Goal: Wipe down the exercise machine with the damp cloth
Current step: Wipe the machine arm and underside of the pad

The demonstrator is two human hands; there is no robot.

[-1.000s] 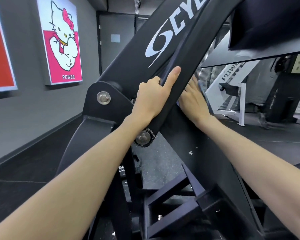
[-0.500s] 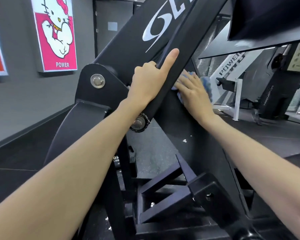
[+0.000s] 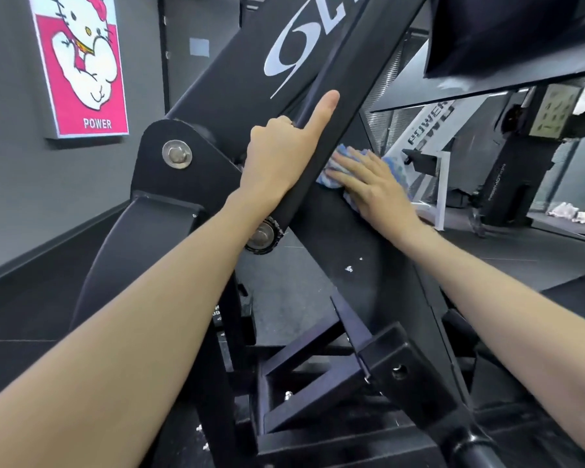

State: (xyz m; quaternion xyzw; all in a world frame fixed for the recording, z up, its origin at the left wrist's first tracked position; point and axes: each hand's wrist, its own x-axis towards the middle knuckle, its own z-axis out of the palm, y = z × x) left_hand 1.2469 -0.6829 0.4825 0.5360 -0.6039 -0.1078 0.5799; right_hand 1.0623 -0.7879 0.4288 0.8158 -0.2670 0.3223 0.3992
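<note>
My right hand (image 3: 374,187) presses the cloth (image 3: 331,170) flat, fingers straight, on the machine's (image 3: 379,282) upper sloped panel beside the bar (image 3: 321,157). My left hand (image 3: 281,157) grips that bar. I'd keep even pressure, overlapping strokes toward the lower edge.

We are seeing a matte black exercise machine (image 3: 237,106) carrying a white swirl logo (image 3: 294,49), and a cloth (image 3: 338,170) showing blue and white mottling. We are also noticing a pink poster (image 3: 81,62) bearing a white cartoon cat against a grey wall (image 3: 11,130), above dark grey flooring (image 3: 21,298).
</note>
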